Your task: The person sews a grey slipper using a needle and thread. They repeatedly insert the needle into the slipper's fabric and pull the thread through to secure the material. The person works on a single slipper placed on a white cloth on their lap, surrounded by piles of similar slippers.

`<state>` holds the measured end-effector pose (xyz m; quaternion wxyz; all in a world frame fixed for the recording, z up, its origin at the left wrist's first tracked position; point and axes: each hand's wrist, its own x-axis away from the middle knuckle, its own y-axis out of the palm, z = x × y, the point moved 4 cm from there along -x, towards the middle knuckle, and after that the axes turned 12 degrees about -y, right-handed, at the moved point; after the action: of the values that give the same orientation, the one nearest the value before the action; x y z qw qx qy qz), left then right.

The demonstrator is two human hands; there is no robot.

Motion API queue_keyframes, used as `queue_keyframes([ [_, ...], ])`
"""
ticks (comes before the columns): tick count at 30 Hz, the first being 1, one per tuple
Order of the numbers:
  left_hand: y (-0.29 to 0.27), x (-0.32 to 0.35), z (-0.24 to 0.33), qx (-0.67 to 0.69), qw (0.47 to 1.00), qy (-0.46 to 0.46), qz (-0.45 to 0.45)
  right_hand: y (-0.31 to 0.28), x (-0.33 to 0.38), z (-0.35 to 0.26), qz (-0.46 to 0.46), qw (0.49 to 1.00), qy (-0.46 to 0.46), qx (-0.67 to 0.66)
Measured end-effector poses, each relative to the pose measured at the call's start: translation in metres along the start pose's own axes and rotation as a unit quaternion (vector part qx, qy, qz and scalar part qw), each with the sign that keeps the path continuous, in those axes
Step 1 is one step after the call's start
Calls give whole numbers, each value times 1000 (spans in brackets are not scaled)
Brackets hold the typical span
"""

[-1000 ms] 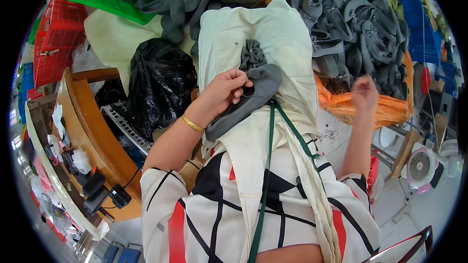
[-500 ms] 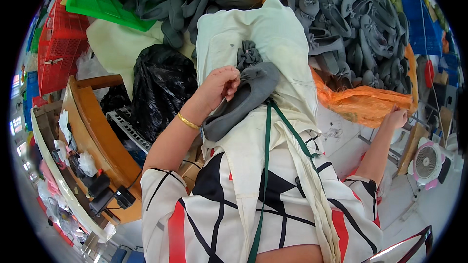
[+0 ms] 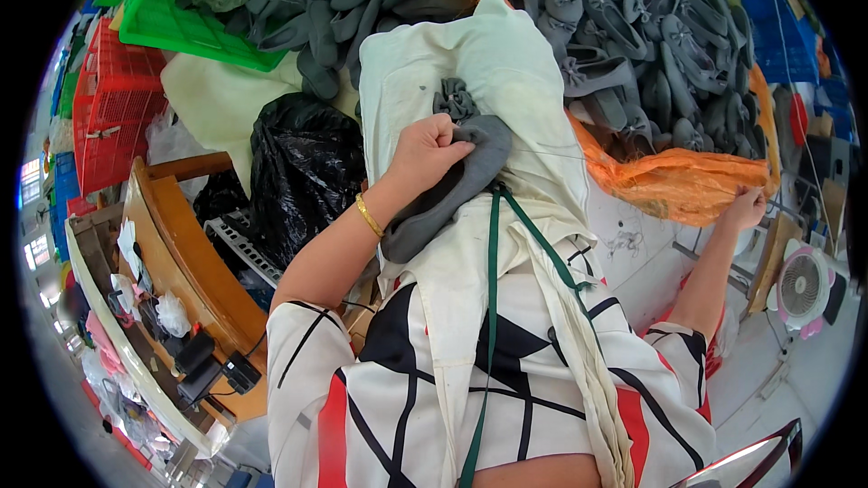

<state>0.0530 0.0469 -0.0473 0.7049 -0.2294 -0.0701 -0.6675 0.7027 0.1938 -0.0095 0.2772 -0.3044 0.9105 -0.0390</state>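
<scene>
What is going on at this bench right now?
A person is working on a grey fabric shoe that lies on a pale cloth over their lap. The left hand pinches it near the bow end. The right hand is stretched far out to the side, fingers pinched together; a thin thread seems to run from it to the shoe. Piles of similar grey shoes lie ahead on orange sheeting.

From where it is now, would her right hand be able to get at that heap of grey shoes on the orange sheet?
Probably yes. The right hand pinches the edge of the orange sheet, and the grey shoes lie uncovered just beyond, with nothing between.
</scene>
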Motion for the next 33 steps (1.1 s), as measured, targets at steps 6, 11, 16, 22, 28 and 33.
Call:
queue_keyframes([
  [6, -1, -1, -1, 84, 995, -18, 43, -94, -67, -7, 56, 924, -190, 328],
  [11, 11, -4, 3, 137, 989, -38, -38, -95, -79, 5, -11, 905, -197, 376],
  [16, -5, -1, 11, 100, 992, -37, -60, 95, 155, -139, -451, 881, -121, -79],
  [22, -14, 33, 62, -85, 993, 41, 66, 144, 309, -244, -613, 670, -412, -76],
  [28, 17, 36, 44, -52, 994, -95, -27, 132, 342, -279, -623, 651, -379, -209],
  [33, 15, 25, 20, 233, 936, -239, -109, 138, 344, -287, -631, 674, -313, -224],
])
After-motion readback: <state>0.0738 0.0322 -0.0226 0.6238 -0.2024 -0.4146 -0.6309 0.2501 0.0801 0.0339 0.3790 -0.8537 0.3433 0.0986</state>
